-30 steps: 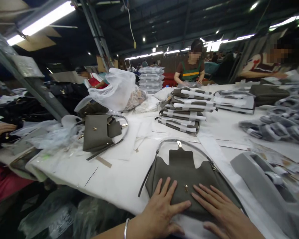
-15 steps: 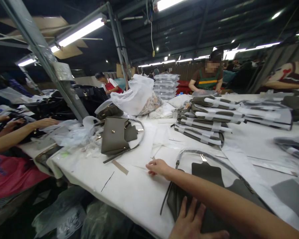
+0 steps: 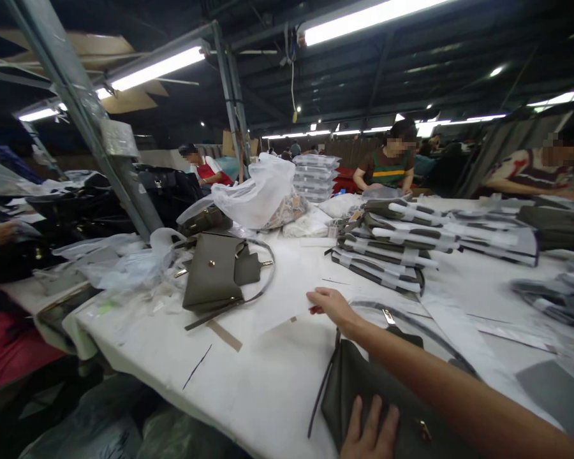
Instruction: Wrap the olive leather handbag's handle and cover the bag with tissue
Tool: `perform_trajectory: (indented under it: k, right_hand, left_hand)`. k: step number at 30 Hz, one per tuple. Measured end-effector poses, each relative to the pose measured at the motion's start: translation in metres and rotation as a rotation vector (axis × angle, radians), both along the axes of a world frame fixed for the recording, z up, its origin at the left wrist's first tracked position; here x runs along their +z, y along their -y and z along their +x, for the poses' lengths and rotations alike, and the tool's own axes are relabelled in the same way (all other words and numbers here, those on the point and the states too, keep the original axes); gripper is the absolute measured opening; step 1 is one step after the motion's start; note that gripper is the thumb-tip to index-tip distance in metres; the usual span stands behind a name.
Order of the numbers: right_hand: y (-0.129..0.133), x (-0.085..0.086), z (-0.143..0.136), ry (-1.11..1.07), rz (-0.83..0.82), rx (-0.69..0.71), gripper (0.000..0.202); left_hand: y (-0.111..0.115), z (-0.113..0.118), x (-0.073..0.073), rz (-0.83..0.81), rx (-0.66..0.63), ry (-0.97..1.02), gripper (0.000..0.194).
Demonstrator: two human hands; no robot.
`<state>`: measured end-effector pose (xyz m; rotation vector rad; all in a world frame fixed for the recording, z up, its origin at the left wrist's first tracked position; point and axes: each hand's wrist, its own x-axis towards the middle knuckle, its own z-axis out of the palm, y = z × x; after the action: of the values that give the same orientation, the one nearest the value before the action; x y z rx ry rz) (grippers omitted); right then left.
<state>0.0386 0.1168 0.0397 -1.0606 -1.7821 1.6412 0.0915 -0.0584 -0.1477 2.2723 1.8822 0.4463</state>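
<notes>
A dark olive bag (image 3: 377,389) lies at the lower right of the white-covered table. My left hand (image 3: 370,430) rests on it with fingers spread, its lower part cut off by the frame edge. Above the bag my right arm reaches across from the right. The fingers of my right hand (image 3: 326,303) are pressed together over the table; a thin pale sheet (image 3: 280,326) shows beside the fingertips, and what they grip is too small to tell. A second olive bag (image 3: 213,271) with its flap and strap out lies further left.
Wrapped olive straps or bags (image 3: 387,245) are piled at centre right. A white plastic bag (image 3: 253,191) and stacked clear packs (image 3: 316,175) stand behind. At left are crumpled plastic (image 3: 129,261) and a metal post (image 3: 124,178). Several people are around; one (image 3: 387,166) works across the table.
The view has shifted slightly. My right hand is further right, near the bag's strap. The olive bag's front and clasp now show more under my left hand. The person's arm at far left has drawn back.
</notes>
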Motion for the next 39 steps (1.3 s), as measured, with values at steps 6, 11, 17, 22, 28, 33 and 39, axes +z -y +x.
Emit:
perform_trajectory:
  k: [6,11,17,22,28,33,39]
  right_hand:
    - [-0.013,0.086,0.144,0.055,0.363,0.052,0.035]
    - [0.023,0.121,0.244,0.379,1.0,0.243,0.024]
    - [0.089,0.079,0.287,0.677,1.096,0.581,0.037]
    - [0.112,0.051,0.277,0.854,0.841,0.515,0.028]
    - [0.112,0.012,0.234,0.91,0.918,0.267,0.069]
    - [0.112,-0.032,0.237,0.693,0.847,0.483,0.086]
    - [0.092,-0.026,0.266,0.613,0.827,0.599,0.057]
  left_hand:
    - [0.002,-0.02,0.028,0.535,-0.253,-0.152,0.073]
    - [0.015,-0.033,0.058,0.391,-0.371,-0.121,0.09]
    - [0.026,-0.029,0.098,0.117,-0.331,-0.035,0.098]
    - [0.03,-0.029,0.098,0.026,-0.302,0.035,0.073]
    - [0.031,-0.026,0.1,0.013,-0.284,0.032,0.066]
    - [0.03,-0.026,0.103,-0.023,-0.301,0.04,0.057]
    - [0.03,-0.026,0.101,-0.036,-0.315,-0.018,0.074]
